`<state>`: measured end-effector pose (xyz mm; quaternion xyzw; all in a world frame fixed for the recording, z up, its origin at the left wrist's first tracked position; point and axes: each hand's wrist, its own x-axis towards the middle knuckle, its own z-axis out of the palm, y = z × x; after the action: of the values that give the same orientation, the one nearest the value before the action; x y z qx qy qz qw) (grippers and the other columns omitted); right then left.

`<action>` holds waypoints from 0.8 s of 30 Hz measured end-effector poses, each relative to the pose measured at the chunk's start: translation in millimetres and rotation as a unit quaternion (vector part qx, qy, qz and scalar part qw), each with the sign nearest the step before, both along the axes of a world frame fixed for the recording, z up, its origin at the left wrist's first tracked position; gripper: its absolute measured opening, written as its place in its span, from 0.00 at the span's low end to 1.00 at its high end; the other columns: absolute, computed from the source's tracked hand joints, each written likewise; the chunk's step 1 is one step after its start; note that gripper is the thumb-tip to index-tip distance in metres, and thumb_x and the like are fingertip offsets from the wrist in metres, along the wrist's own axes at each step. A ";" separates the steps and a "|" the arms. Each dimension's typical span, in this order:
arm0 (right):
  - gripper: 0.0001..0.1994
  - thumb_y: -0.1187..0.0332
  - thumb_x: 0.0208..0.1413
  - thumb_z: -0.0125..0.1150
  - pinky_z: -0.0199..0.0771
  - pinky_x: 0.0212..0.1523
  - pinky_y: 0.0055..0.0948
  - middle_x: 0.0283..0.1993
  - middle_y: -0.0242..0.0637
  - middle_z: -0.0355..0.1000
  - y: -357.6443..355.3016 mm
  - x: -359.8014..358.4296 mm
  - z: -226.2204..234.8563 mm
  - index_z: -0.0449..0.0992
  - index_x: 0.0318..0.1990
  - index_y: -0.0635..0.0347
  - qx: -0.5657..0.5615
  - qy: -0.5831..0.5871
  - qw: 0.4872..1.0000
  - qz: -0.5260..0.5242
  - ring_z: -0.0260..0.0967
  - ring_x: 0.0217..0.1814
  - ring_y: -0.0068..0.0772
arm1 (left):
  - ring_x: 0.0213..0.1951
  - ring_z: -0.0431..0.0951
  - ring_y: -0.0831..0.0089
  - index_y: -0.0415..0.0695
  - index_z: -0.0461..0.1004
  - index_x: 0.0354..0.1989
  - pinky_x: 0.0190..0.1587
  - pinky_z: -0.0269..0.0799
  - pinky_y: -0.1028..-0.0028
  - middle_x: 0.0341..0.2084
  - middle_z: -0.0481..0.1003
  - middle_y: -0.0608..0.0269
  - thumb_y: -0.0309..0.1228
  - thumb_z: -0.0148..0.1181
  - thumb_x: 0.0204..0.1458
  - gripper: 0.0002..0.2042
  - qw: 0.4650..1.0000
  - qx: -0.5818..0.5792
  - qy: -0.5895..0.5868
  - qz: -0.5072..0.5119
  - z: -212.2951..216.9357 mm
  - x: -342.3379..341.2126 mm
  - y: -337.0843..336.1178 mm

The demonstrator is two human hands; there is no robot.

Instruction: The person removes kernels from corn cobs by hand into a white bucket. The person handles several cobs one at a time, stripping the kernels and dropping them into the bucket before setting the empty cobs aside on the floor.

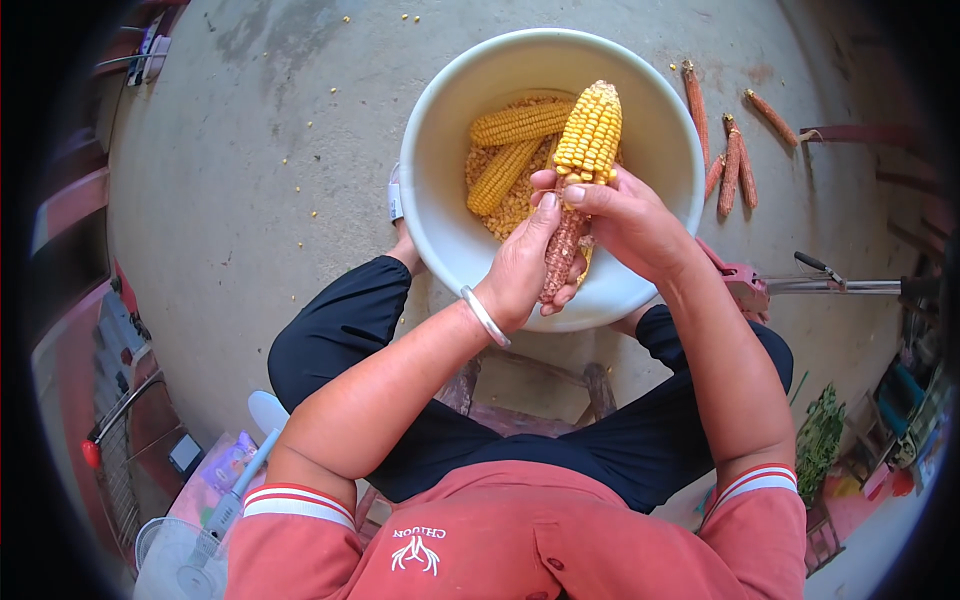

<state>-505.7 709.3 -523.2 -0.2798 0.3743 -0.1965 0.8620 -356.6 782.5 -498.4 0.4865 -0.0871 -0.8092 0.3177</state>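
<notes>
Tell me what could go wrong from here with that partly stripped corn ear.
Kernels might fly past the tub's rim; yellow kernels already dot the floor. The right hand, its thumb at the edge of the remaining rows, could slip or get sore. The ear might drop into the tub if the left hand also loosened.

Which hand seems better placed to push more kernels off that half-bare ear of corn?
Probably the right hand: its thumb lies just below the remaining yellow kernels, while the left hand is around the bare lower part of the ear of corn, well placed to steady it.
</notes>
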 end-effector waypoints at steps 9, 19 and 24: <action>0.17 0.62 0.56 0.64 0.70 0.54 0.30 0.45 0.35 0.74 0.3 2.3 -7.6 0.72 0.48 0.63 -0.031 0.055 0.998 -0.004 0.71 0.48 0.27 | 0.11 0.63 0.79 0.42 0.65 0.40 0.13 0.59 0.78 0.16 0.65 0.67 0.53 0.31 0.65 0.25 0.994 -0.091 -0.020 -0.051 -41.7 0.8 5.4; 0.22 0.52 0.55 0.64 0.72 0.50 0.30 0.45 0.38 0.76 0.6 8.7 6.7 0.71 0.47 0.61 -0.034 0.168 0.985 -0.034 0.72 0.44 0.26 | 0.14 0.66 0.78 0.38 0.65 0.38 0.17 0.61 0.75 0.17 0.66 0.66 0.51 0.35 0.66 0.24 0.933 -0.208 -0.287 -0.056 -21.5 -6.1 9.4; 0.21 0.55 0.56 0.63 0.69 0.54 0.30 0.47 0.40 0.75 2.3 -0.1 -3.0 0.70 0.49 0.61 -0.058 0.139 0.989 -0.004 0.71 0.48 0.27 | 0.12 0.65 0.77 0.40 0.64 0.38 0.16 0.60 0.75 0.15 0.65 0.65 0.50 0.36 0.66 0.22 0.975 -0.135 -0.168 -0.062 -9.6 -2.1 2.4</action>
<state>-505.8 711.6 -526.2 -0.3529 0.4795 -0.1803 0.7830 -358.8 784.9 -508.0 0.5620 -0.2772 -0.7147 0.3106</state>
